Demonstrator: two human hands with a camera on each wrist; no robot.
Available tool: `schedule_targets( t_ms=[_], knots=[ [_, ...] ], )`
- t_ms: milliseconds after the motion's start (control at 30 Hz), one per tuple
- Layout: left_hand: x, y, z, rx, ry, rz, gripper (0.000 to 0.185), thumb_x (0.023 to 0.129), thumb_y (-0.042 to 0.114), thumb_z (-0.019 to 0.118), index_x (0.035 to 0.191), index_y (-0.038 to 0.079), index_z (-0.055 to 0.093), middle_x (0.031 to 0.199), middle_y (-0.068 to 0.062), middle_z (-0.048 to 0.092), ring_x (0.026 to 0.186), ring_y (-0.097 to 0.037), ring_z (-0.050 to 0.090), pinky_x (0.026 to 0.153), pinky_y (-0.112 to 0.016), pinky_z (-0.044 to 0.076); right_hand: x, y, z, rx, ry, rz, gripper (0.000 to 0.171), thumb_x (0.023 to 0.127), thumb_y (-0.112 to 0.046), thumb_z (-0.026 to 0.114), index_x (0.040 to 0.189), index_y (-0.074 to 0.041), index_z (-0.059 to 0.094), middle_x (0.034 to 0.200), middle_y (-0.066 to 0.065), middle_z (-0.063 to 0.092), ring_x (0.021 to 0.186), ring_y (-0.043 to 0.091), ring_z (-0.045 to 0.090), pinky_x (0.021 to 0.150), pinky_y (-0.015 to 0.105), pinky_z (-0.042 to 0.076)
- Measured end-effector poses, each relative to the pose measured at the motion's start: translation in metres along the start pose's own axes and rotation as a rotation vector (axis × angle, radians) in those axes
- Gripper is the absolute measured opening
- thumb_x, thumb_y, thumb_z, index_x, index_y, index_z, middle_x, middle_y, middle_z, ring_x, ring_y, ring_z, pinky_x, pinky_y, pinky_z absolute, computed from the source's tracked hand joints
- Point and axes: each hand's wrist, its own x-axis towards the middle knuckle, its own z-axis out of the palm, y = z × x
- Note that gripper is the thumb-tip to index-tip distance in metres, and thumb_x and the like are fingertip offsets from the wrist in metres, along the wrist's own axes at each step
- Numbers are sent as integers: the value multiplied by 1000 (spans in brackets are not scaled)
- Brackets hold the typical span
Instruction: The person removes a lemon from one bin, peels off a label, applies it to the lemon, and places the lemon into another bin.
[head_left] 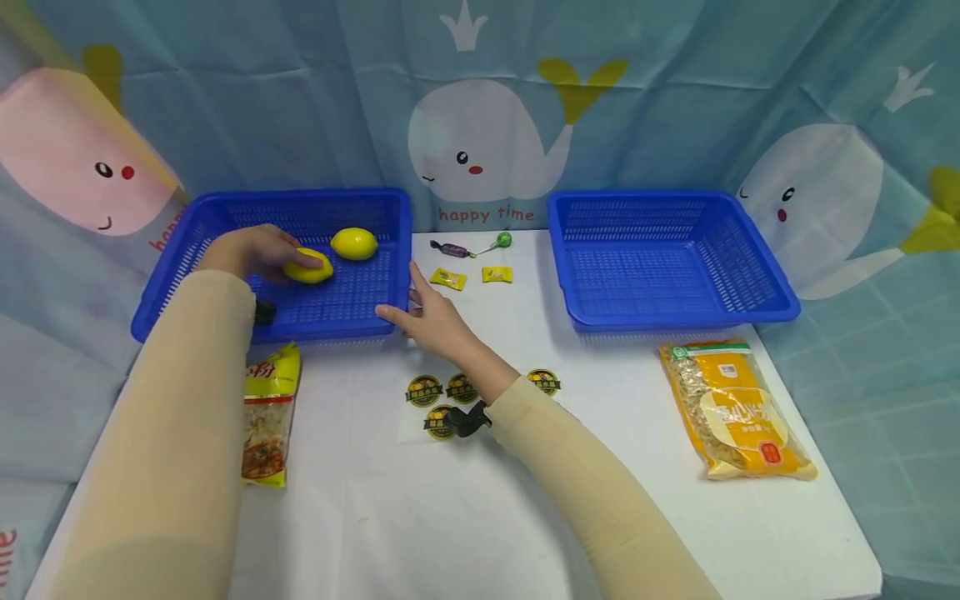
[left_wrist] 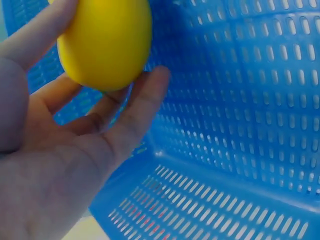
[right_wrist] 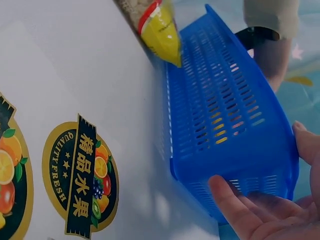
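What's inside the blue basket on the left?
The left basket holds two lemons: one lies free, the other is gripped by the left hand. The forearm covers part of the floor, so anything beneath it can't be seen.

Setting: staged recording booth, not a lived-in room.
Backdrop: whale-print curtain [head_left: 480,142] on three sides.
Surface: white tabletop [head_left: 450,517].
Props: two blue baskets [head_left: 667,258], packaged snacks [head_left: 735,408].

The left basket [head_left: 225,218] has two lemons [head_left: 354,243] in it, with bare floor on its right side. The right basket [head_left: 738,310] is open all over. Between them, small candies [head_left: 448,278] lie on the table [head_left: 420,517].
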Motion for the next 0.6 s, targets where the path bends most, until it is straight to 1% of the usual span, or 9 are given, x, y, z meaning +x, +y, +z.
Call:
schedule_targets(
  t_ms=[167,233,333,467,533,600],
  knots=[
    [-17,5,-7,16,48,61,109,92,62,63,157,-9,11,158,-35,22,139,-51,39,116,-61,30,-1,-2,0,-5,1,17,99,92,-59,65,163,-29,2,161,13,37,128,19,61,106,36,50],
    [-26,10,-8,30,76,81,109,91,63,62,157,-9,13,157,-34,24,137,-50,42,115,-61,32,-1,-2,-1,-4,3,21,99,92,-59,65,163,-30,3,160,13,38,129,20,60,108,37,48],
    [-38,18,-8,38,126,120,108,89,66,63,155,-8,20,153,-31,30,132,-47,46,112,-59,39,-1,-3,-3,4,3,24,98,92,-57,66,163,-30,4,160,13,39,130,20,59,109,38,47],
    [-56,29,-1,-3,145,189,108,86,71,62,155,-3,25,149,-26,35,131,-43,46,107,-55,46,-2,-3,-7,47,-15,6,97,93,-52,68,164,-27,7,160,11,40,130,20,60,104,38,52],
    [-68,35,7,-23,146,229,106,84,73,61,154,0,28,148,-23,37,130,-41,45,106,-54,47,-3,-3,-11,78,-23,-4,96,93,-50,70,164,-27,9,160,8,41,129,20,61,100,38,54],
    [-81,40,18,-28,162,271,101,84,73,61,152,3,34,146,-21,42,128,-38,47,104,-52,50,-6,-3,-16,90,-15,-20,95,92,-48,71,163,-27,12,159,6,42,129,20,60,99,38,55]
  ],
)
